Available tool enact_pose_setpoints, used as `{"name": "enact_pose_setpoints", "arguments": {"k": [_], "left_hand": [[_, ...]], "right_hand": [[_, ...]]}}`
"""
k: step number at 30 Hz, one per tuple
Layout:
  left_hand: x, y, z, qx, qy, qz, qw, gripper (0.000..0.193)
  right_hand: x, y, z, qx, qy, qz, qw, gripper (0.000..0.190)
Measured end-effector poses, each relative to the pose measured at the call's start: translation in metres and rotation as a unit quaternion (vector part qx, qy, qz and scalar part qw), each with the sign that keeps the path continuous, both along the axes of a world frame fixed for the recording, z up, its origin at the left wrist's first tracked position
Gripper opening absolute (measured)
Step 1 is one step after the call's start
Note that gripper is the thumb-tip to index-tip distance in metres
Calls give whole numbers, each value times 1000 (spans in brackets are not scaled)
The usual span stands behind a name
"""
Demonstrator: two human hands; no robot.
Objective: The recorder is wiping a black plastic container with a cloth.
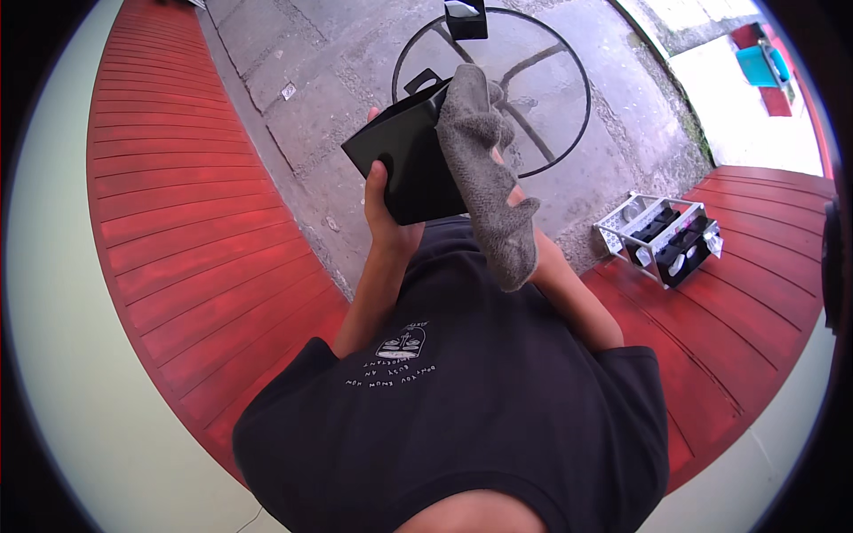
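Observation:
My left hand grips a glossy black box by its left side, with the thumb across the near face. The box is tilted in front of my chest. A grey terry cloth hangs down over its right edge. My right hand is behind this cloth and holds it against the box; most of the fingers are hidden. Just past the box is a black piece with a rounded cut-out, partly covered by the box, so I cannot tell whether the two are joined.
A round glass table with a dark rim stands ahead, bearing a black tissue box. On the red slatted bench at right sits a white rack with several black tissue holders. Another red slatted surface curves along the left.

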State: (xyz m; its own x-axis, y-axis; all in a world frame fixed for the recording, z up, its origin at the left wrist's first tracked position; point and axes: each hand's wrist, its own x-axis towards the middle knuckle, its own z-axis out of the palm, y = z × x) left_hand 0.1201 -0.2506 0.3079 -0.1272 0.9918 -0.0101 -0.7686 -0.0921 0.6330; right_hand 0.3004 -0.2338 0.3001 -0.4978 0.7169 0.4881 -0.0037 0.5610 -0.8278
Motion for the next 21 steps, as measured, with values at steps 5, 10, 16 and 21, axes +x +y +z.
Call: {"name": "enact_pose_setpoints", "arguments": {"k": [5, 10, 16, 21], "left_hand": [[-11, 9, 3, -9, 64, -29, 997, 88], [-25, 36, 16, 45, 96, -63, 992, 90], [-71, 75, 7, 32, 33, -77, 996, 94], [-100, 90, 18, 40, 40, -114, 992, 95]], "right_hand": [[-16, 9, 8, -145, 37, -43, 988, 83], [-14, 40, -47, -178, -53, -48, 981, 87], [-70, 42, 30, -119, 38, -71, 990, 92], [-97, 62, 12, 7, -69, -107, 992, 91]]}}
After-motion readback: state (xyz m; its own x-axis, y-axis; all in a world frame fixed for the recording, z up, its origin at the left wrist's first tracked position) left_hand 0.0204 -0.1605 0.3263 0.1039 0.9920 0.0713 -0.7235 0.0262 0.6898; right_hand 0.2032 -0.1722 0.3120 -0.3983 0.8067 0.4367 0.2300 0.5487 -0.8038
